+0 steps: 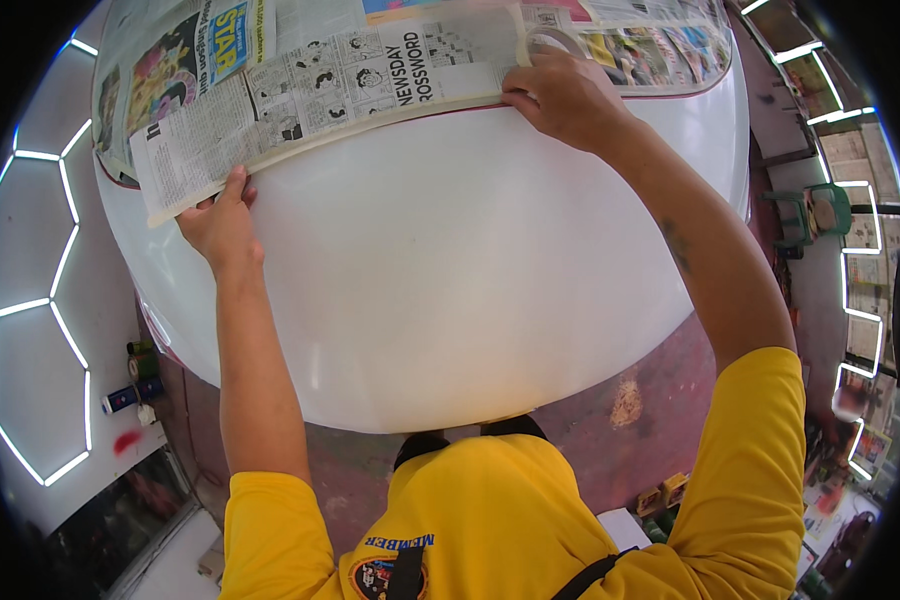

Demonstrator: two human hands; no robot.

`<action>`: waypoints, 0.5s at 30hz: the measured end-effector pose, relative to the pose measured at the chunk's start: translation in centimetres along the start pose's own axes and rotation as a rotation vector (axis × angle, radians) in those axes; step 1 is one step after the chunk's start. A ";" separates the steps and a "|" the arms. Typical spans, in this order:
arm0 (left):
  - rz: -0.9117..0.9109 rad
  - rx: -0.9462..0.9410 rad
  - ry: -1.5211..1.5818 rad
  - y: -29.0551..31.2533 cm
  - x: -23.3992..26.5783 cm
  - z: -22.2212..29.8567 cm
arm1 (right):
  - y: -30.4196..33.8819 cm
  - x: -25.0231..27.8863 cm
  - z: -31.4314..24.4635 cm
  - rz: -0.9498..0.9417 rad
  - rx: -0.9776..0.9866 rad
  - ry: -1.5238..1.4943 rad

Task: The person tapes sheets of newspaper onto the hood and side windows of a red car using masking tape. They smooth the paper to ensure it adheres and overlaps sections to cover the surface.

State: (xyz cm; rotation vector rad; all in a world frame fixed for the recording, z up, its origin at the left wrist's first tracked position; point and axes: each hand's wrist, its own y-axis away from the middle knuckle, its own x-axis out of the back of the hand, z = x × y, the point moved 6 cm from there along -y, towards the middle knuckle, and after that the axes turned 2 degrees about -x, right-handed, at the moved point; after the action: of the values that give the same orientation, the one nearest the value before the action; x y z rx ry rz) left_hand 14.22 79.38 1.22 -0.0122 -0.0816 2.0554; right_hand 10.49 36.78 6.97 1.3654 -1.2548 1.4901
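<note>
My left hand (220, 222) is closed on the lower left corner of a newspaper sheet (315, 100), thumb on top and fingers beneath. Pale masking tape (345, 132) runs along the sheet's near edge. At the sheet's right end, my right hand (570, 100) is closed, with thumb and forefinger pinching the taped edge. Behind its fingers shows part of a pale ring that looks like a tape roll (558, 40). The sheet lies across the far part of a glossy white car panel (440, 270), overlapping other newspaper (660, 55) that covers the area beyond.
Reddish floor (590, 385) shows around the panel's near edge. A green chair (815, 213) stands at the right. Cans (142, 375) sit by the left wall, beneath hexagonal light strips (50, 302). Yellow items (665, 492) lie at the lower right.
</note>
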 end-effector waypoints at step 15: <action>-0.013 0.007 -0.051 0.2 -0.2 0.7 | -1.3 0.1 -3.3 -0.013 0.092 0.054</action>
State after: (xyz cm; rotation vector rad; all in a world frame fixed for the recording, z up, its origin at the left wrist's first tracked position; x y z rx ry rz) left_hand 14.12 79.06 1.92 0.0450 -0.1057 2.0430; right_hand 10.83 40.29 7.47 1.3808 -1.1547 1.5819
